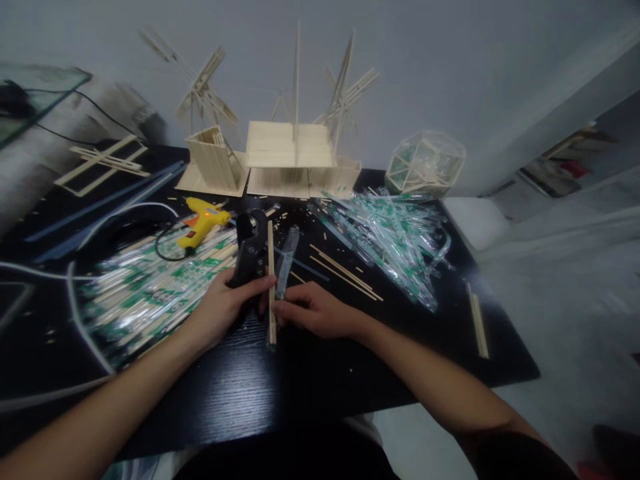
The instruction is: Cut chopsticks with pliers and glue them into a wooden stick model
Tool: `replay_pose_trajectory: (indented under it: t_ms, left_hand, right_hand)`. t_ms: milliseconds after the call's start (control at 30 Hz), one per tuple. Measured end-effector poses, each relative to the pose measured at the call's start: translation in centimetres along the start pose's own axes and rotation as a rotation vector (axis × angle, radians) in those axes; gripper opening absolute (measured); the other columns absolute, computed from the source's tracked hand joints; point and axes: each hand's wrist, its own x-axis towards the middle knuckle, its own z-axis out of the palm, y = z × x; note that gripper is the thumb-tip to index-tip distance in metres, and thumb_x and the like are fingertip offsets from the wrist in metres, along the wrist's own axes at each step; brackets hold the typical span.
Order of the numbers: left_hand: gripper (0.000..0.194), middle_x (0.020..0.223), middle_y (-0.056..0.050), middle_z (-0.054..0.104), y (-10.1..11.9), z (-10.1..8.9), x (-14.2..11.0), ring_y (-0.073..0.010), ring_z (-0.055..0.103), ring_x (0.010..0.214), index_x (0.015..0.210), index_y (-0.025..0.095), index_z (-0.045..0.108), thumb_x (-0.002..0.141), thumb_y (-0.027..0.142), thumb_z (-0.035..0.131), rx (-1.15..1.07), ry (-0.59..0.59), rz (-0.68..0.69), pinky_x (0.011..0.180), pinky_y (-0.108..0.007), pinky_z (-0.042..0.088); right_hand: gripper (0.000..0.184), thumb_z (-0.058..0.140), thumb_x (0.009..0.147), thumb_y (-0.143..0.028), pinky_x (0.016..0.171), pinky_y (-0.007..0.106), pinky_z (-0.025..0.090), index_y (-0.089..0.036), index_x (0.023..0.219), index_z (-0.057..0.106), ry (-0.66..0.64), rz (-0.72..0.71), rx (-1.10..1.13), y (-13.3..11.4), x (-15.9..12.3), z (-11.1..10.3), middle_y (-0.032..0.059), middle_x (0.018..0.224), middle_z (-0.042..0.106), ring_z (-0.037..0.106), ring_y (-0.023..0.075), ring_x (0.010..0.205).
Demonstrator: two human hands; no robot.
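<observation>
My left hand (224, 303) is closed around a black hand cutter (251, 247), with its thumb stretched to a pair of wooden chopsticks (271, 257). The chopsticks stand almost upright in the view, and their lower end sits in clear plastic with a bit of green. My right hand (320, 310) pinches the chopsticks low down, thumb and fingers closed. Between the hands, a crumpled clear wrapper (287, 260) rises beside the chopsticks from my right fingers. Whether it is torn fully free cannot be seen.
Wrapped chopsticks (155, 293) lie heaped at left under a yellow glue gun (203, 223). Discarded wrappers (395, 233) pile up at right. Stick-built models (290, 143) and a faceted stick frame (425, 163) line the back. Loose sticks (345, 270) and a white cable (75, 313) lie on the black table (240, 400).
</observation>
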Motion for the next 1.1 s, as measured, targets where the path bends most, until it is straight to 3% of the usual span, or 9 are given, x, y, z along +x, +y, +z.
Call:
replay_pose_trajectory:
  t_ms: [200, 367, 700, 867, 1100]
  left_hand:
    - [0.026, 0.058, 0.003, 0.064, 0.1, 0.0, 0.0, -0.0126, 0.058, 0.054, 0.065, 0.018, 0.068, 0.077, 0.036, 0.082, 0.004, 0.028, 0.002, 0.059, -0.025, 0.046]
    - [0.021, 0.062, 0.003, 0.066, -0.2, -0.4, 0.1, -0.0131, 0.060, 0.056, 0.070, 0.019, 0.071, 0.077, 0.035, 0.082, 0.028, 0.052, 0.028, 0.064, -0.026, 0.048]
    - [0.020, 0.063, 0.002, 0.067, 0.0, -0.2, 0.2, -0.0139, 0.060, 0.058, 0.071, 0.019, 0.071, 0.075, 0.034, 0.083, 0.022, 0.073, 0.051, 0.063, -0.026, 0.048]
    - [0.022, 0.062, 0.003, 0.066, -0.1, -0.3, 0.1, -0.0134, 0.060, 0.057, 0.068, 0.019, 0.070, 0.077, 0.035, 0.082, 0.020, 0.068, 0.050, 0.064, -0.026, 0.048]
    - [0.023, 0.063, 0.002, 0.067, -0.2, -0.3, 0.2, -0.0142, 0.060, 0.057, 0.071, 0.019, 0.070, 0.076, 0.037, 0.083, 0.035, 0.082, 0.038, 0.063, -0.027, 0.048]
  right_hand:
    - [0.056, 0.059, 0.091, -0.067, 0.062, 0.024, 0.039, -0.014, 0.074, 0.063, 0.043, 0.023, 0.045, -0.1, 0.0, 0.2, -0.0007, 0.069, 0.056, 0.051, 0.0118, 0.067]
    - [0.057, 0.063, 0.088, -0.069, 0.063, 0.024, 0.040, -0.014, 0.069, 0.064, -0.022, 0.053, 0.013, 0.2, 0.0, 0.2, -0.0018, 0.066, 0.055, 0.049, 0.0114, 0.066]
    - [0.044, 0.061, 0.095, -0.052, 0.081, 0.027, 0.046, -0.013, 0.075, 0.068, -0.060, -0.040, -0.014, 0.9, 0.0, 0.2, 0.0031, 0.080, 0.066, 0.058, 0.0147, 0.079]
    - [0.043, 0.065, 0.092, -0.051, 0.070, 0.024, 0.044, -0.013, 0.072, 0.066, -0.032, 0.015, -0.025, 0.7, -0.1, 0.2, -0.0010, 0.068, 0.060, 0.053, 0.0121, 0.068]
    - [0.051, 0.065, 0.089, -0.062, 0.065, 0.023, 0.042, -0.013, 0.075, 0.069, -0.077, 0.037, -0.054, 0.5, -0.1, 0.3, -0.0007, 0.070, 0.062, 0.053, 0.0117, 0.066]
